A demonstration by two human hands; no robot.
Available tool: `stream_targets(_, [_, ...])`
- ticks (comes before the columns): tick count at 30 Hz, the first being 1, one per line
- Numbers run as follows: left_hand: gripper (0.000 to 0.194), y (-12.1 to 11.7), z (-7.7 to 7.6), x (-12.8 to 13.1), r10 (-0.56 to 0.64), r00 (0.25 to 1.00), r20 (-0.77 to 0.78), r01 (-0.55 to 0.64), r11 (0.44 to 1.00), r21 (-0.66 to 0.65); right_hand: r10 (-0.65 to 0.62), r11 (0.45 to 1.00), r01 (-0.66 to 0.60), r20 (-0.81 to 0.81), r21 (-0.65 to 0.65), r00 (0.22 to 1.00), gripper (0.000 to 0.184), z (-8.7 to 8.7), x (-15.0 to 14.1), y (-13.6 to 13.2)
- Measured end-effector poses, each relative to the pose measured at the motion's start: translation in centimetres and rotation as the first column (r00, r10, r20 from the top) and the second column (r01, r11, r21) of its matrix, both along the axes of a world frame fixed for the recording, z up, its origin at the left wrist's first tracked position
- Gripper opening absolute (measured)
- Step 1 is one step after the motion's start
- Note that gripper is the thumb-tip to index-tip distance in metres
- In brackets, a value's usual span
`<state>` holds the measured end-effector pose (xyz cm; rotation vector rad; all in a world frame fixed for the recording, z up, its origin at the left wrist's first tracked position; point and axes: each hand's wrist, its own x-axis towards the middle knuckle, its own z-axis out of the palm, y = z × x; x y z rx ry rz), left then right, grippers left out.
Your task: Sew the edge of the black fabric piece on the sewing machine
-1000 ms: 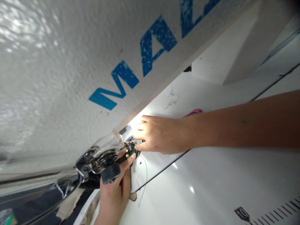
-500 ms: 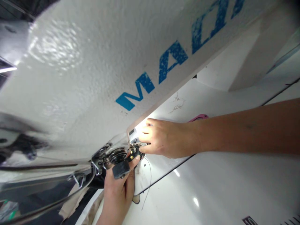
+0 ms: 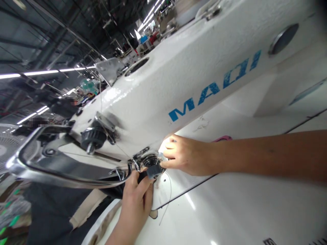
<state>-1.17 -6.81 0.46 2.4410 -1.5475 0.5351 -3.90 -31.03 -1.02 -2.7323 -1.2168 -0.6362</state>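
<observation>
A white sewing machine (image 3: 204,68) with blue lettering fills the view. My left hand (image 3: 136,199) comes up from below, its fingers closed on a small black part just under the ribbed tension knob (image 3: 153,171). My right hand (image 3: 187,156) reaches in from the right beneath the machine arm. Its fingers are curled together in the lamp's bright light by the needle area, and what they pinch is hidden. A thin thread (image 3: 167,200) hangs down over the bed below both hands.
A curved metal bar (image 3: 63,177) and a second black knob (image 3: 93,137) sit on the machine's left end. Dark fabric (image 3: 51,211) and beige fabric (image 3: 87,207) hang at lower left. The white table (image 3: 242,211) stretches right; a pink object (image 3: 223,138) lies behind my wrist.
The view has pulled back and tilted up, showing the machine's top and the hall beyond. Both hands stay at the needle and tension knob area; my left fingers sit slightly higher.
</observation>
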Motion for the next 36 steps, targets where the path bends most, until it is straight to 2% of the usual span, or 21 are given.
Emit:
stream_targets(11, [0.030,-0.24,0.02,0.06,-0.032,0.997,-0.067,0.030,0.999,-0.036,0.003,1.000,-0.003,-0.010,0.000,1.000,0.021,-0.09,-0.06,-0.08])
stream_targets(19, [0.028,0.05,-0.11,0.22,-0.023,0.999,-0.031,0.022,1.000,-0.019,-0.020,1.000,0.020,-0.021,-0.011,1.000,0.017,0.10,-0.13,-0.03])
stream_targets(25, [0.028,0.08,-0.15,0.19,-0.013,1.000,0.005,0.013,1.000,-0.009,0.005,0.999,-0.005,0.016,0.052,1.000,0.017,-0.27,-0.03,-0.08])
stream_targets(36, [0.030,-0.18,0.24,0.19,-0.010,1.000,0.004,0.010,1.000,-0.007,-0.005,0.997,0.003,0.032,0.081,0.999,0.018,-0.29,-0.08,-0.12])
